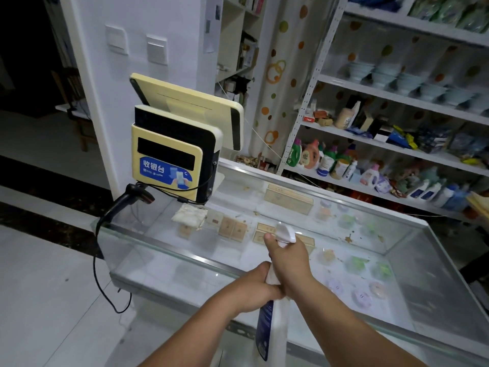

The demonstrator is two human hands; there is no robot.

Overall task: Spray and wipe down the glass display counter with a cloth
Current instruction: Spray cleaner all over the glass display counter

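We hold a smooth white plastic spray bottle [276, 329] with a blue label over the near edge of the glass display counter [423, 274], whose clear, speckled top is metal-rimmed. Our right hand [291, 258] wraps the trigger head and our left hand [254, 290] clasps the neck. The bottle's long axis rises away from us, nozzle aimed across the counter. A crumpled, stained cloth [189, 215] lies on the counter's far left.

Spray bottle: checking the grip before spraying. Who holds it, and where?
The bottle: right hand wraps its neck under the spray head; left hand grips just below.
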